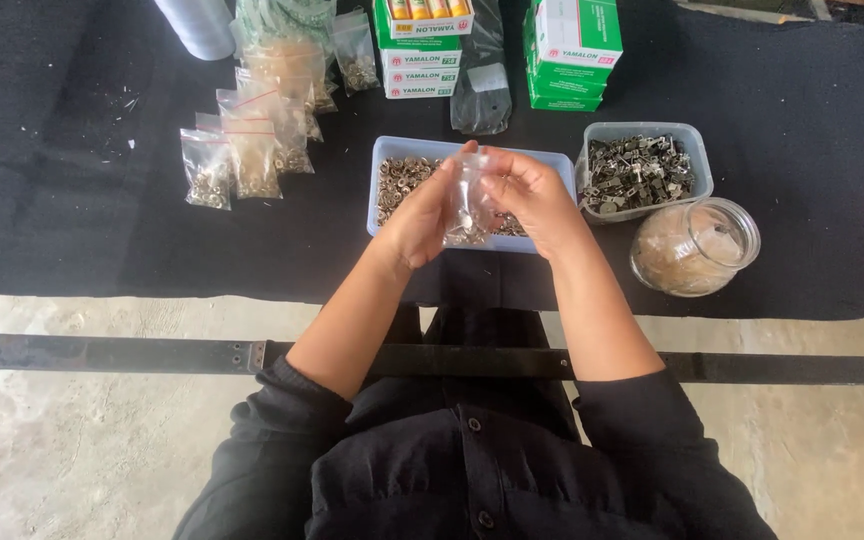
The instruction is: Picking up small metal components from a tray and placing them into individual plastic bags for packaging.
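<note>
left hand (420, 218) + right hand (532, 200), frame centre: both pinch 1 small clear bag (470, 195) | above blue tray (384, 150) of metal rings | advice: hold the mouth wide, level, over tray.

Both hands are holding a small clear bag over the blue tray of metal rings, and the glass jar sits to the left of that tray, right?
Not quite. In the head view the glass jar sits right of the blue tray. Both the left hand and right hand do hold the small clear bag over it.
</note>
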